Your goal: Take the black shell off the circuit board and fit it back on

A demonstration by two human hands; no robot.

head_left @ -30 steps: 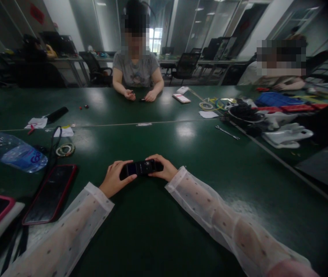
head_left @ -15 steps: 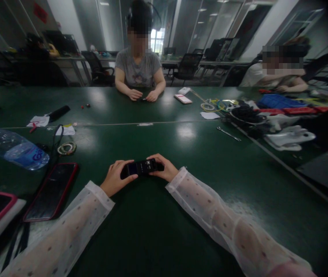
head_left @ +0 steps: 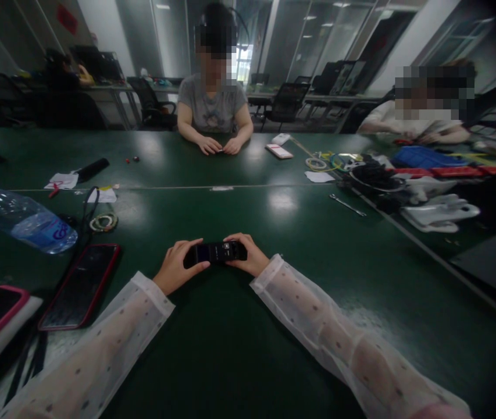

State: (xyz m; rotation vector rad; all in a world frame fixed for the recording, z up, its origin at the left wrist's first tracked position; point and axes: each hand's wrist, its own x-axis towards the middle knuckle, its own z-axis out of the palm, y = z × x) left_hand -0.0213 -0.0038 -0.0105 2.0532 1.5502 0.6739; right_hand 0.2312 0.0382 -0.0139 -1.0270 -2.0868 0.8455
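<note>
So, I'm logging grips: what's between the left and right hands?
A black device, gripped by the left hand and right hand; head view shows it.

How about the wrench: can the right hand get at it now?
Probably yes: nothing visible stands between the right hand and the wrench, though that hand grips the black device and would likely have to let go first.

Passable ahead of left hand [head_left: 177, 265] and right hand [head_left: 251, 255], over bare table [head_left: 213, 212] up to the seam [head_left: 178, 187]. Passable also between the sleeves [head_left: 95, 346]. Obstructed at left by red-edged phone [head_left: 81, 288] and water bottle [head_left: 29, 224]; at right by wrench [head_left: 348, 205], then black cable bundle [head_left: 376, 176].
</note>
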